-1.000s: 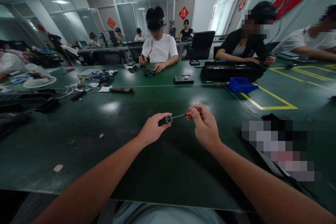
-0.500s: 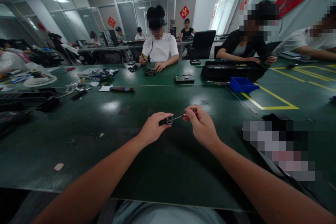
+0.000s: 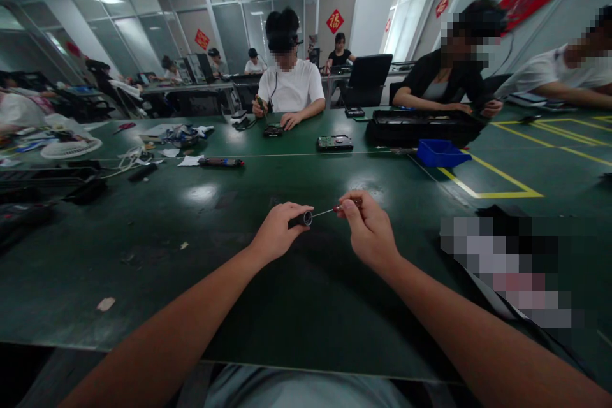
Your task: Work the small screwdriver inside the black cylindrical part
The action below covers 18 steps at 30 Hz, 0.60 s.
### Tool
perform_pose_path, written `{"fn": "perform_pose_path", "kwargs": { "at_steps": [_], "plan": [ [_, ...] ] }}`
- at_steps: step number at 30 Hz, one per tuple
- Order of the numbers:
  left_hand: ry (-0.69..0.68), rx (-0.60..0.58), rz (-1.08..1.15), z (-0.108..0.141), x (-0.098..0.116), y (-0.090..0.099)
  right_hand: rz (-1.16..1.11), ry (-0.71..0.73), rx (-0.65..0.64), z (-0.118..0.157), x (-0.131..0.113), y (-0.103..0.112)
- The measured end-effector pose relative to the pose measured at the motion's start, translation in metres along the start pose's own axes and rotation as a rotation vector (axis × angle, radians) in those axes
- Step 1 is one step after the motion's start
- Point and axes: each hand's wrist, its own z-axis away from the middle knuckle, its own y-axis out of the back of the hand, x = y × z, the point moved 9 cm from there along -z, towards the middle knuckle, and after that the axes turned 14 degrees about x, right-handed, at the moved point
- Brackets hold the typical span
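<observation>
My left hand (image 3: 278, 233) grips a small black cylinder (image 3: 299, 220) between thumb and fingers, its round silver-rimmed end turned to the right. In my right hand (image 3: 371, 227) is a screwdriver (image 3: 351, 203) with a reddish handle, held in closed fingers. Its thin metal shaft points left, and the tip is at the cylinder's rimmed end; whether it goes inside is too small to tell. Both hands are above the green table (image 3: 248, 331), near the middle of the view.
Ahead lie a dark tool (image 3: 222, 162), a circuit-board device (image 3: 335, 143), a long black casing (image 3: 421, 129) and a blue tray (image 3: 440, 153). Cables and parts clutter the left. A person (image 3: 291, 86) works opposite; a pixelated item (image 3: 507, 268) lies right.
My right hand has shifted very slightly right with the screwdriver, and the cylinder's end has turned a little. The camera view has moved slightly.
</observation>
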Motion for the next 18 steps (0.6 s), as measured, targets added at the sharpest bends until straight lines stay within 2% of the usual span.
{"fn": "perform_pose_path", "kwargs": {
  "at_steps": [11,18],
  "plan": [
    [0.026,-0.027,-0.028,-0.0001,0.0008,-0.0009,0.017,0.014,0.028,-0.0019,-0.0009,0.0041],
    [-0.037,-0.051,-0.109,0.0016,-0.0011,-0.0056,0.042,0.03,-0.064,0.0003,0.0005,-0.0056]
  ]
}}
